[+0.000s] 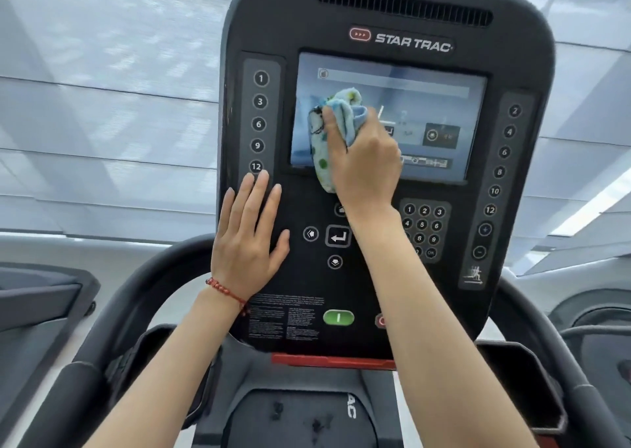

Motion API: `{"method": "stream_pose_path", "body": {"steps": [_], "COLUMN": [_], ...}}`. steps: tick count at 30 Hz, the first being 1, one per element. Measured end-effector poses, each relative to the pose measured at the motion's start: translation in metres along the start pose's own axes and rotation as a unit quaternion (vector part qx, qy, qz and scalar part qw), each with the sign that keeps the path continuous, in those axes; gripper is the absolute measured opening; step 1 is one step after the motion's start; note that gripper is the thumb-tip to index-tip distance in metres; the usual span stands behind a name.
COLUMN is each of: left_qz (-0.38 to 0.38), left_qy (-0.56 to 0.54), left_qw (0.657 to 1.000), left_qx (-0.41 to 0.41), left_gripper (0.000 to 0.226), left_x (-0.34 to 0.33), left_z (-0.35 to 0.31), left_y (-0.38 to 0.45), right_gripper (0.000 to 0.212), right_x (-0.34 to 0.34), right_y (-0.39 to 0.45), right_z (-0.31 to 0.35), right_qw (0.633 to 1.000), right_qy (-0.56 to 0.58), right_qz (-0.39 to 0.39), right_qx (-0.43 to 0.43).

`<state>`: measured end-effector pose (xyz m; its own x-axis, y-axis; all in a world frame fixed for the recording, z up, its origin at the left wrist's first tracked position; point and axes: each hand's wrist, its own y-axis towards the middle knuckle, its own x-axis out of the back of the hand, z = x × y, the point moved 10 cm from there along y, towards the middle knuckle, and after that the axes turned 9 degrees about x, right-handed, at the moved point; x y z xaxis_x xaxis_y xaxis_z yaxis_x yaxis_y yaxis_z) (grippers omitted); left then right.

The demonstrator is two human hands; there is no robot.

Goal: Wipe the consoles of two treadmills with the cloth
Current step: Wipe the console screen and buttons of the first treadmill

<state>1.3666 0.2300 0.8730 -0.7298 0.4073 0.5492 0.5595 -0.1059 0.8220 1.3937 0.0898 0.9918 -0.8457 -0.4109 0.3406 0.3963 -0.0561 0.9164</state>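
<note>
A black treadmill console [386, 14] fills the middle of the head view, with a lit screen [440, 106] in its upper half. My right hand [362, 154] presses a light blue cloth with green dots [341, 106] against the left part of the screen, and the cloth's tail hangs below the screen's lower edge. My left hand [247, 239] lies flat with fingers spread on the console's lower left face, beside the left column of number buttons [258, 123]. A red bead bracelet sits on that wrist.
Curved black handrails [112, 314] run down both sides of the console. A green start button [338, 317] and a red bar [333, 360] sit low on the panel. Parts of neighbouring machines show at the left edge [37, 304] and the right edge [594, 318]. Window blinds fill the background.
</note>
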Motion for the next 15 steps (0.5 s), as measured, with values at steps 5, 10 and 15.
{"method": "stream_pose_path", "body": {"steps": [5,10,15], "left_qz": [-0.003,-0.01,-0.003], "left_qy": [-0.008,-0.009,-0.021], "left_qw": [1.0,1.0,1.0], "left_qx": [0.003,0.007,0.005], "left_gripper": [0.045,0.043,0.041], "left_x": [0.003,0.01,0.016], "left_z": [0.001,0.005,0.017], "left_y": [0.001,-0.007,-0.037], "right_gripper": [0.039,0.044,0.046], "right_x": [0.04,0.051,0.025], "right_y": [-0.028,-0.081,-0.108], "right_z": [-0.064,-0.076,-0.019], "right_qw": [0.982,0.974,0.989], "right_qy": [0.105,0.081,0.029], "right_qz": [-0.029,-0.059,-0.052], "right_qx": [-0.155,-0.205,-0.138]}}
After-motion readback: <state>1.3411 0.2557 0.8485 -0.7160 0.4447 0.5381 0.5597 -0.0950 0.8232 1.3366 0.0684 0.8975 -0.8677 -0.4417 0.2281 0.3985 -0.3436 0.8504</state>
